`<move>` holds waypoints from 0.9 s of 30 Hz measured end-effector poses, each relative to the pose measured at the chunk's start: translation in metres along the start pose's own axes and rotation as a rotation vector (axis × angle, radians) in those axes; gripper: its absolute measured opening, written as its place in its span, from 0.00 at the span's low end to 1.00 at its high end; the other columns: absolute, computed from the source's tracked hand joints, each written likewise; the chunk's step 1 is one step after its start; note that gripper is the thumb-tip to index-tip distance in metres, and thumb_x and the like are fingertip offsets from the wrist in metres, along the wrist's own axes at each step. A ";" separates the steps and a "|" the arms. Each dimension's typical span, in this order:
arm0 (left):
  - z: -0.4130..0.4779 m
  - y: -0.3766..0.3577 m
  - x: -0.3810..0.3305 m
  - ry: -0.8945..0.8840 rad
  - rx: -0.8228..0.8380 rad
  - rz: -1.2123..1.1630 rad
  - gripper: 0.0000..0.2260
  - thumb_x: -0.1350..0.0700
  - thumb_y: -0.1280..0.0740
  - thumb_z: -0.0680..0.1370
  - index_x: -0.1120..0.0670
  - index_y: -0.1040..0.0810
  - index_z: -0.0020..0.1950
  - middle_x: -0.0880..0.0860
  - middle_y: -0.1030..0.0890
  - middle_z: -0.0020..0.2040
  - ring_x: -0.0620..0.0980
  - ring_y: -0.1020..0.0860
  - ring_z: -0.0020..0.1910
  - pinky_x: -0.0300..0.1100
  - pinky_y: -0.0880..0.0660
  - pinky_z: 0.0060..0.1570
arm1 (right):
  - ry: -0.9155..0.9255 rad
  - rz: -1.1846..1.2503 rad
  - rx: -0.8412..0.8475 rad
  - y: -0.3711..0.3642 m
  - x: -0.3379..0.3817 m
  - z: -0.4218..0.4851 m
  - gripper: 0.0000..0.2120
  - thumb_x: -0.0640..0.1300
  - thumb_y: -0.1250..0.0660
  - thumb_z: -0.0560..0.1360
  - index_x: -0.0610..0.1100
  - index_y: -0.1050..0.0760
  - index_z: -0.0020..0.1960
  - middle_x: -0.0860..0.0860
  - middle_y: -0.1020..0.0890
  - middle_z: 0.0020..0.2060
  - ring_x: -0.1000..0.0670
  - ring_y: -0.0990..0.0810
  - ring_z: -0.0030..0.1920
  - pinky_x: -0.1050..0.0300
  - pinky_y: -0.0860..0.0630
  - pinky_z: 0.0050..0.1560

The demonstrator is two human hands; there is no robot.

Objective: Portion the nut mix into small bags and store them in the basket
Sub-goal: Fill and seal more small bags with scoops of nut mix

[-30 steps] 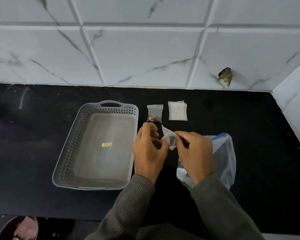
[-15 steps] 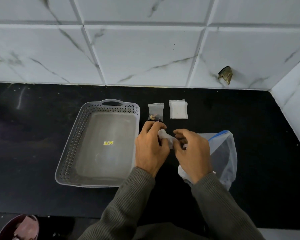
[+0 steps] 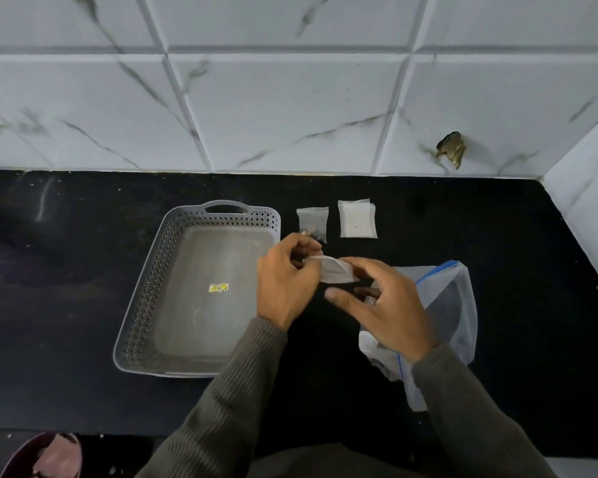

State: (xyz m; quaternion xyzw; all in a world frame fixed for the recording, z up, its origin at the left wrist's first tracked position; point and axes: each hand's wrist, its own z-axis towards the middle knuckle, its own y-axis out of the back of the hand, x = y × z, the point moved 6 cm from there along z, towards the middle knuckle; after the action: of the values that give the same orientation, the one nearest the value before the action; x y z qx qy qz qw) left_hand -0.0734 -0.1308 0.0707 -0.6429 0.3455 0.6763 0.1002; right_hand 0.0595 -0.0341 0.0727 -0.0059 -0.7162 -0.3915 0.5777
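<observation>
Nearest, over the black counter [image 3: 49, 270], the left hand [image 3: 287, 281] and right hand [image 3: 384, 305] meet at a small clear plastic bag [image 3: 335, 270]. A moment ago both hands pinched it upright. Now it lies level, the left grip pinching its left end. The right grip has spread, its forefinger against the bag's right end and its thumb apart below. The bag is thin, limp and creased, and no nuts show inside it. It is probably ready for filling.

Under the right hand lies a large clear zip bag with a blue seal strip [image 3: 442, 305], likely the nut supply. To the left, a grey perforated plastic basket [image 3: 142, 294] holds no bags yet. Farther back lie one filled small bag [image 3: 312, 224], nuts at its near end, and to its right a stack of flat white empty bags [image 3: 356, 219].
</observation>
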 end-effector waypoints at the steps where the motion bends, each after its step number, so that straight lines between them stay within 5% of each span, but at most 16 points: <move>1: 0.001 0.002 0.001 0.053 0.009 -0.091 0.09 0.65 0.33 0.77 0.54 0.20 0.53 0.48 0.17 0.50 0.42 0.18 0.45 0.34 0.21 0.40 | -0.015 -0.026 0.019 -0.003 -0.003 -0.001 0.39 0.70 0.32 0.63 0.50 0.29 0.67 0.58 0.25 0.62 0.59 0.25 0.59 0.60 0.22 0.56; 5: 0.001 0.001 0.004 0.185 0.063 -0.315 0.09 0.66 0.35 0.78 0.56 0.21 0.55 0.54 0.16 0.50 0.42 0.19 0.34 0.33 0.24 0.32 | 0.046 -0.112 -0.151 -0.004 -0.005 -0.001 0.24 0.53 0.26 0.69 0.48 0.25 0.63 0.54 0.21 0.58 0.59 0.24 0.56 0.63 0.25 0.57; 9: 0.001 -0.001 0.006 0.162 0.108 -0.249 0.09 0.65 0.33 0.77 0.55 0.21 0.56 0.52 0.17 0.51 0.46 0.18 0.44 0.33 0.23 0.34 | 0.098 -0.147 -0.233 -0.005 -0.004 0.000 0.16 0.39 0.26 0.70 0.44 0.21 0.57 0.51 0.17 0.53 0.62 0.24 0.52 0.75 0.31 0.51; 17: 0.008 -0.006 0.004 -0.131 0.228 0.159 0.13 0.56 0.23 0.73 0.52 0.18 0.57 0.46 0.17 0.52 0.39 0.20 0.52 0.33 0.21 0.51 | 0.115 0.026 -0.337 0.000 -0.010 0.003 0.15 0.39 0.27 0.71 0.44 0.21 0.57 0.57 0.19 0.51 0.66 0.21 0.52 0.71 0.25 0.53; 23: 0.009 -0.004 0.002 -0.175 0.163 0.164 0.07 0.59 0.23 0.72 0.51 0.17 0.48 0.40 0.19 0.43 0.34 0.20 0.45 0.29 0.23 0.45 | 0.003 0.155 -0.255 -0.006 -0.016 0.009 0.17 0.40 0.27 0.72 0.46 0.22 0.60 0.56 0.17 0.51 0.65 0.20 0.51 0.72 0.24 0.51; 27: 0.010 0.002 0.000 -0.147 0.059 0.106 0.13 0.63 0.25 0.72 0.51 0.20 0.53 0.43 0.20 0.47 0.38 0.21 0.47 0.31 0.21 0.44 | -0.057 0.089 -0.236 -0.011 -0.027 0.009 0.16 0.43 0.27 0.72 0.47 0.21 0.59 0.56 0.18 0.51 0.64 0.20 0.50 0.64 0.21 0.54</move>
State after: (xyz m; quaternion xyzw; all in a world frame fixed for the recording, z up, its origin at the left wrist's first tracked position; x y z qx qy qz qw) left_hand -0.0828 -0.1264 0.0705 -0.5691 0.3904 0.7155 0.1084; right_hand 0.0561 -0.0249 0.0443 -0.1166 -0.6805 -0.4466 0.5691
